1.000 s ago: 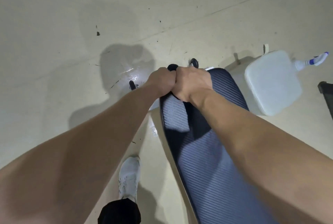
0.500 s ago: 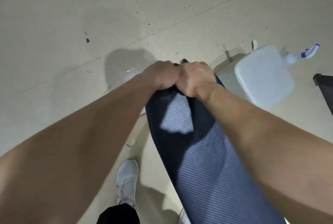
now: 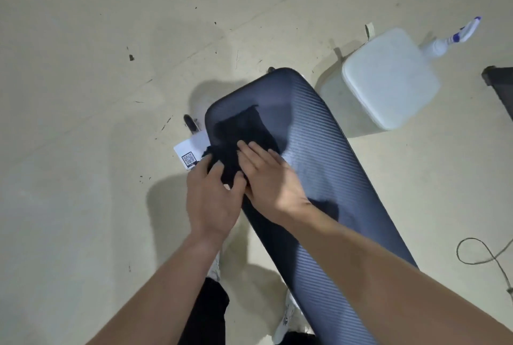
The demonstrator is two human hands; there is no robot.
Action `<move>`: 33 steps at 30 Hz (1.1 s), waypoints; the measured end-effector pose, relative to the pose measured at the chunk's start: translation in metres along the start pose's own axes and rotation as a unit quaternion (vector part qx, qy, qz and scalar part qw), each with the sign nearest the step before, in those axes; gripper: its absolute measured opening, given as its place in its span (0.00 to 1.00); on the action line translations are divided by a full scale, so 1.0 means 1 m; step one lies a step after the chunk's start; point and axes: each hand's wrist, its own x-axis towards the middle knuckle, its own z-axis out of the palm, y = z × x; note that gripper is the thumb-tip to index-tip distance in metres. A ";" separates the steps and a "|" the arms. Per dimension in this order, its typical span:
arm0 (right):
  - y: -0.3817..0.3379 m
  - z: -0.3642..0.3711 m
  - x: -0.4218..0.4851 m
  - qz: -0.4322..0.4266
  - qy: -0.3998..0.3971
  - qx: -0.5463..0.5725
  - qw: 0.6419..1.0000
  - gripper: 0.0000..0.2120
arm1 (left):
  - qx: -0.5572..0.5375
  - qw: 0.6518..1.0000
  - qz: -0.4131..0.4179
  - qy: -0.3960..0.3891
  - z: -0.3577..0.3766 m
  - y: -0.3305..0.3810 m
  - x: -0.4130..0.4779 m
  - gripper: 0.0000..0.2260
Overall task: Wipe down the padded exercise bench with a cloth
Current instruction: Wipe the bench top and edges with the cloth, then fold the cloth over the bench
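Cloth (image 3: 243,132) at bench (image 3: 333,178) far end. Left grip (image 3: 211,200) clenched on cloth edge; right grip (image 3: 268,175) flat, pressing it. Bench long axis runs back toward person.

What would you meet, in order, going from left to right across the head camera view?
QR-code label → left hand → right hand → white stool → spray bottle
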 end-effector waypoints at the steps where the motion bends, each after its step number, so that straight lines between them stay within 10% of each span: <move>1: 0.010 -0.001 -0.026 0.027 -0.006 0.019 0.999 0.28 | 0.036 0.998 0.042 0.004 0.006 0.007 -0.012 0.12; 8: 0.046 -0.040 -0.144 0.254 -0.026 0.246 0.935 0.41 | 0.006 0.981 0.132 -0.139 0.023 0.080 -0.069 0.15; 12: 0.062 -0.079 -0.184 0.227 -0.025 0.382 0.895 0.58 | -0.064 0.956 0.176 -0.224 0.008 0.124 -0.094 0.10; 19: 0.087 -0.185 -0.213 0.161 0.068 0.412 0.894 0.15 | -0.095 0.918 0.235 -0.303 -0.045 0.211 -0.112 0.12; 23: 0.101 -0.230 -0.224 0.158 0.125 0.322 0.925 0.03 | 0.008 0.924 0.295 -0.241 -0.076 0.249 -0.105 0.13; 29: 0.094 -0.269 -0.229 0.126 0.271 0.163 0.940 0.18 | 0.165 0.894 0.415 0.036 -0.122 0.265 -0.090 0.03; 33: 0.083 -0.247 -0.241 0.150 0.229 0.151 0.950 0.24 | 0.177 0.902 0.393 -0.011 -0.114 0.226 -0.096 0.04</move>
